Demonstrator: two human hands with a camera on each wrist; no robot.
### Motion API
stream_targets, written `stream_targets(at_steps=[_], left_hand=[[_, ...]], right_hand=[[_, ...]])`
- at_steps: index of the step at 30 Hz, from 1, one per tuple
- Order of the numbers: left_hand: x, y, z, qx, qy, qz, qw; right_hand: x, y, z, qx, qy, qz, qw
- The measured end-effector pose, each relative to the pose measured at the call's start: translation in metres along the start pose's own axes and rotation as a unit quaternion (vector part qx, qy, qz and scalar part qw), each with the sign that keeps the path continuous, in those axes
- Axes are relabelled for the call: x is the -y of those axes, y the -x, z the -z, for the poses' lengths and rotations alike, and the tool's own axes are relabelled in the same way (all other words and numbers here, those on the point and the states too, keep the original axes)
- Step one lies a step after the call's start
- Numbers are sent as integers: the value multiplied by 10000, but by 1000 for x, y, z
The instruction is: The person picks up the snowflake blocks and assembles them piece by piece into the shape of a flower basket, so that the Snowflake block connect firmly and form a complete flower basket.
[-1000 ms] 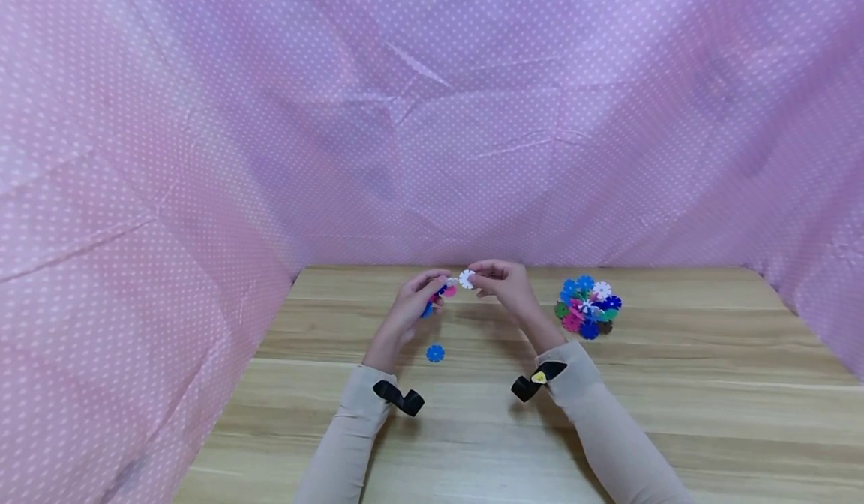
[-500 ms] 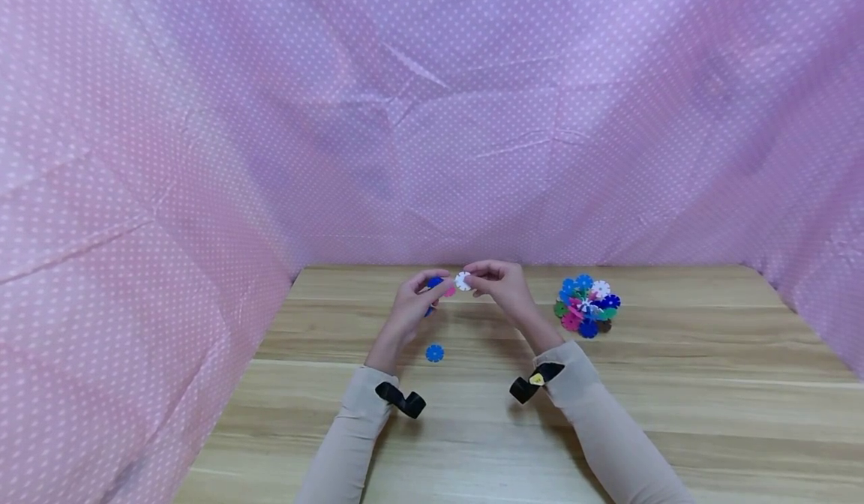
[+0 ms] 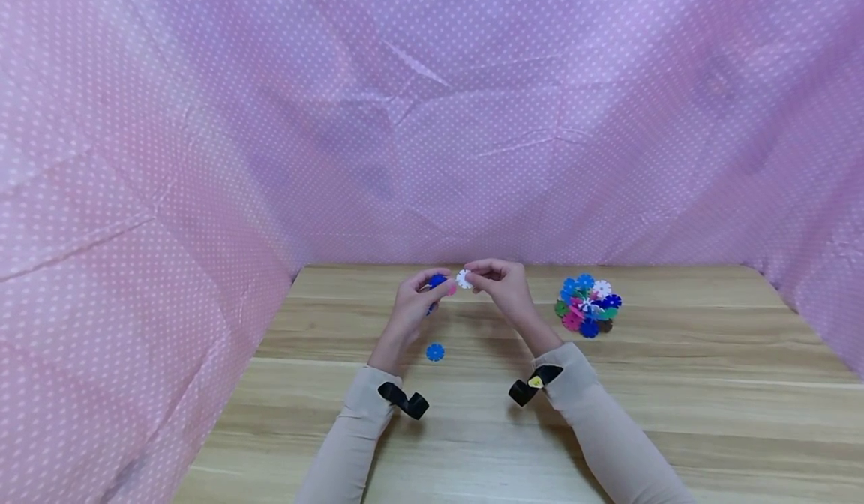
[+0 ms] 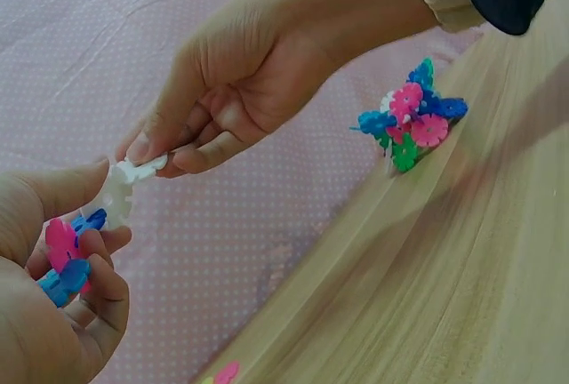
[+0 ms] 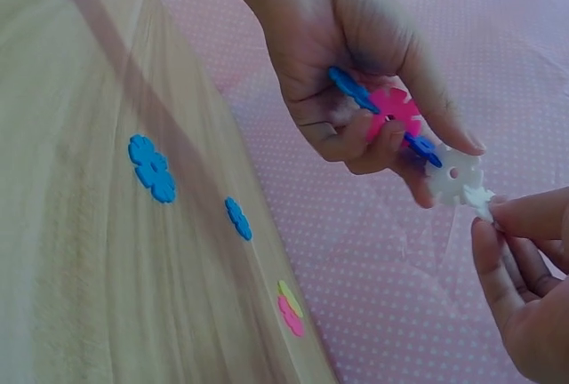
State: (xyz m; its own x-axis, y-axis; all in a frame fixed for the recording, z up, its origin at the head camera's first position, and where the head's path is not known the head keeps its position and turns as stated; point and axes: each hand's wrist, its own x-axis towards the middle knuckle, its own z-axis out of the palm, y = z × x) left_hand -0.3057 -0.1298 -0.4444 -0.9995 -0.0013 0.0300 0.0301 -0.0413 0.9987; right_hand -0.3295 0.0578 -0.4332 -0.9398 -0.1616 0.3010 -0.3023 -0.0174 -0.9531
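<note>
In the head view my left hand point(image 3: 407, 301) grips a short chain of interlocking snowflake discs. The right wrist view shows its light blue disc point(image 5: 353, 91), pink disc point(image 5: 393, 117), dark blue disc point(image 5: 421, 148) and white disc point(image 5: 453, 175). My right hand point(image 3: 506, 288) pinches another white disc point(image 3: 463, 279) between thumb and fingers. That disc meets the chain's white end edge to edge, at an angle; whether their slots are engaged I cannot tell. Both hands are raised above the far part of the table.
A built cluster of many-coloured snowflake discs point(image 3: 586, 306) stands right of my hands on the wooden table point(image 3: 675, 429). One loose blue disc point(image 3: 435, 352) lies nearer me. The right wrist view also shows a smaller blue disc point(image 5: 237, 218) and overlapping pink and yellow discs point(image 5: 290, 313).
The chain has turned in my left hand, so its dark blue disc shows more. My right hand has shifted slightly left, bringing its white disc closer to the chain.
</note>
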Motion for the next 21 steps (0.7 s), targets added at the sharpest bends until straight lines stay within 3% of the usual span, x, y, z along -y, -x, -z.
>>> stream_targets(at_steps=[10, 13, 21], left_hand=[[-6, 1, -6, -212, 66, -43, 9997], [-9, 2, -5, -46, 118, -63, 9999], [-9, 2, 3, 756, -110, 87, 9970]], right_hand=[[3, 0, -1, -32, -294, 156, 9994], [3, -1, 2, 99, -406, 204, 9989], [1, -2, 7, 429, -321, 199, 9984]])
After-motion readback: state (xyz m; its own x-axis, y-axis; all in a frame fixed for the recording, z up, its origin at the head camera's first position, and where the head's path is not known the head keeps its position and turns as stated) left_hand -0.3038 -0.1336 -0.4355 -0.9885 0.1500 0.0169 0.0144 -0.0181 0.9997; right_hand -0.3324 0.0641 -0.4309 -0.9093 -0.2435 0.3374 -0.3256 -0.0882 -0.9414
